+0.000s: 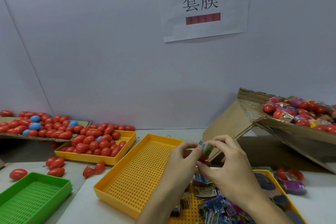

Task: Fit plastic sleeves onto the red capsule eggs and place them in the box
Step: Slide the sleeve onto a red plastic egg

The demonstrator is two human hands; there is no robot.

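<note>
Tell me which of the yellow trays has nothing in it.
The middle yellow tray, just left of the hands: bare perforated floor. The far-left one holds red eggs; the one on the right holds printed sleeves.

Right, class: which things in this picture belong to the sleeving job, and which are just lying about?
Part of the job:
- red egg and green sleeve, held by left hand and right hand
- loose sleeves
- cardboard box of sleeved eggs
- yellow tray of red eggs

Lying about:
- green tray
- middle yellow tray
- wall sign
- blue eggs
</note>
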